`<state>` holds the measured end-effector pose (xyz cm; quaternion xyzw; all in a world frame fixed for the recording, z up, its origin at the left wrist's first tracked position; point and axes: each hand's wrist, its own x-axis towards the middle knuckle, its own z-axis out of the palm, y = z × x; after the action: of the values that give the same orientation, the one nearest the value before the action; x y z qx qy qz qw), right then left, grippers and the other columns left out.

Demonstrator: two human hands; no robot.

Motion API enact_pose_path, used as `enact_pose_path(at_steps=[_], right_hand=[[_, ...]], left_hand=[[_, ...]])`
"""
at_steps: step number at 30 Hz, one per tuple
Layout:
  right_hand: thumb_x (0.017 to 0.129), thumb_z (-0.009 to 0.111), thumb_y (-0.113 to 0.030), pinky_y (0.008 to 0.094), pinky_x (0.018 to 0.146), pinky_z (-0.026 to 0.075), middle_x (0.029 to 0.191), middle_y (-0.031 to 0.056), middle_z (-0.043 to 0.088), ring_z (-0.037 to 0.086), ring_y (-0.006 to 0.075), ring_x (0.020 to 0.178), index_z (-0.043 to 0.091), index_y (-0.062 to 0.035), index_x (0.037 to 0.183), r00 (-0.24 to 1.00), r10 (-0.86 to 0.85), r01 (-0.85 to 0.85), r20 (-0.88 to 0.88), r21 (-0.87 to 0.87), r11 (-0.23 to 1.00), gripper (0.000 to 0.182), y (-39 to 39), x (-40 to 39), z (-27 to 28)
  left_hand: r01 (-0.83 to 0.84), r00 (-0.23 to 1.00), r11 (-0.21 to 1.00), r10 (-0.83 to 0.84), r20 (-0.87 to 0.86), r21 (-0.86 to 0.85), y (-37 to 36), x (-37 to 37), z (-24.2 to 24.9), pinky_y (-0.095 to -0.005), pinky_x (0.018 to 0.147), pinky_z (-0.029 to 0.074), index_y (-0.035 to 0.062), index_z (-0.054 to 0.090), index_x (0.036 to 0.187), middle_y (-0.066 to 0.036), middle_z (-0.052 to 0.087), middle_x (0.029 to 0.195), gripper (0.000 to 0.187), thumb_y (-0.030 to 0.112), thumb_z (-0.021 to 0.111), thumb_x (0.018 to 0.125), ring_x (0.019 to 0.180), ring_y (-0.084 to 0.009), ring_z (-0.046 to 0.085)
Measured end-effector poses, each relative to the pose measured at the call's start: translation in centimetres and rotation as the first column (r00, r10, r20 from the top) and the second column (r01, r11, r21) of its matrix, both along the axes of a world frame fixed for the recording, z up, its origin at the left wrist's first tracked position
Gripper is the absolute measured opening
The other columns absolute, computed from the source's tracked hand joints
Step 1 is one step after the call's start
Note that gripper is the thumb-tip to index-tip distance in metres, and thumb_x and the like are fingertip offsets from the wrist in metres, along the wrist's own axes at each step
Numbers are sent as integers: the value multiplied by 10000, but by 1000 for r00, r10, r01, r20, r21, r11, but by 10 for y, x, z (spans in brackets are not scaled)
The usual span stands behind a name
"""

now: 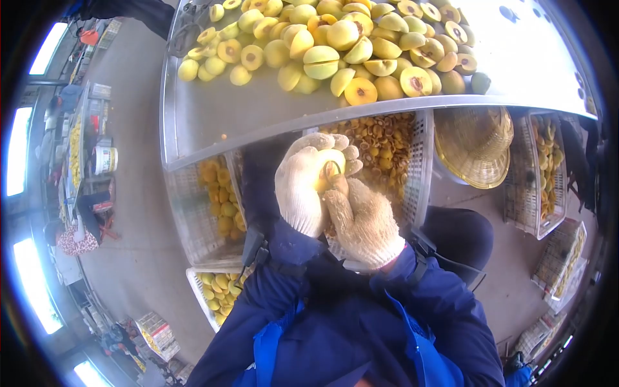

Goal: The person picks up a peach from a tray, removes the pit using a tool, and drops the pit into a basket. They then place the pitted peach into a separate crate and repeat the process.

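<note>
My left hand, in a pale knitted glove, is wrapped round a yellow peach half with its cut side up. My right hand, in a browner, stained glove, is closed at the fruit's near side. A small curved metal tool shows between its fingertips and the flesh, at the pit; its handle is hidden in the glove. Both hands are just below the front rim of a metal tray, where many halved and cut yellow-green peaches are piled.
Beneath the hands stands a white crate of pits and scraps. To the left, another crate holds peach halves, with one more below. A woven basket and further crates stand right. People and worktables are far left.
</note>
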<state>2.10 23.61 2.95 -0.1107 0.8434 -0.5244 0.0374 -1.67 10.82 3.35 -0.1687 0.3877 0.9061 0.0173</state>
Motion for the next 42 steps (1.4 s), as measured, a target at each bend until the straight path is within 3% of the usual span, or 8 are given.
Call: enact_pose_path(at_steps=[9, 23, 26, 30, 32, 34, 40, 42], right_hand=[[1094, 618, -269, 559, 659, 545, 916, 194, 707, 701, 460, 777, 725, -82, 1143, 954, -15, 62, 300, -147, 987, 222, -2, -5, 3], [1112, 608, -328, 553, 646, 547, 808, 235, 695, 700, 473, 772, 720, -39, 1108, 997, -80, 81, 18, -84, 993, 311, -8, 0, -13], [1131, 590, -377, 486, 606, 536, 715, 179, 677, 707, 379, 701, 726, -12, 1093, 903, 25, 56, 429, -176, 983, 391, 0, -10, 2], [1150, 545, -490, 303, 440, 360, 577, -21, 518, 489, 111, 463, 707, -23, 924, 519, 455, 174, 724, -611, 773, 544, 29, -25, 22], [1142, 547, -517, 297, 417, 327, 547, -17, 500, 439, 117, 414, 701, -32, 915, 505, 541, 147, 673, -684, 714, 558, 30, -21, 5], [1120, 595, -499, 294, 448, 371, 632, 31, 582, 504, 124, 479, 698, -24, 1006, 387, 676, 254, 628, -777, 576, 500, 34, -18, 8], [1081, 676, -457, 306, 526, 500, 888, 113, 683, 594, 154, 563, 665, -6, 1139, 604, 714, 512, 355, -859, -6, 455, 30, 1, -43], [1119, 579, -502, 304, 458, 427, 730, 71, 617, 514, 149, 470, 659, -32, 1082, 641, 722, 477, 259, -872, -111, 478, 35, 0, -44]], left_hand=[[-2, 1000, 997, 2, -1, -81, 2, -2, -10, -537, 960, 632, -16, 673, 1229, -216, 731, 1218, 396, 337, 613, 1059, 1094, -390, 736], [-73, 997, 990, 68, -37, -125, 12, 3, -7, -525, 945, 644, -13, 673, 1211, -218, 728, 1186, 383, 341, 616, 1074, 1071, -389, 742], [-38, 999, 992, 40, 18, -123, 7, -1, -10, -511, 887, 645, -7, 677, 1166, -216, 727, 1148, 377, 347, 608, 1057, 1003, -376, 741], [170, 985, 985, -171, -14, -23, -9, -9, -23, -465, 777, 613, 8, 678, 1087, -217, 714, 1061, 376, 367, 595, 1016, 883, -362, 719], [273, 958, 956, -280, -58, -103, -14, -13, -26, -449, 730, 587, 15, 672, 1045, -216, 702, 1010, 373, 375, 587, 997, 831, -362, 701], [367, 928, 925, -371, 31, 95, -20, -17, -18, -448, 712, 577, 20, 665, 1007, -215, 688, 975, 352, 362, 582, 990, 802, -376, 690], [154, 966, 909, -221, 136, 386, -19, -15, -31, -544, 888, 572, -24, 667, 1025, -236, 681, 1015, 361, 308, 539, 966, 946, -435, 668], [129, 976, 965, -164, 144, 227, -25, -15, -33, -550, 914, 581, -48, 677, 1058, -254, 701, 1057, 372, 281, 525, 976, 957, -437, 685]])
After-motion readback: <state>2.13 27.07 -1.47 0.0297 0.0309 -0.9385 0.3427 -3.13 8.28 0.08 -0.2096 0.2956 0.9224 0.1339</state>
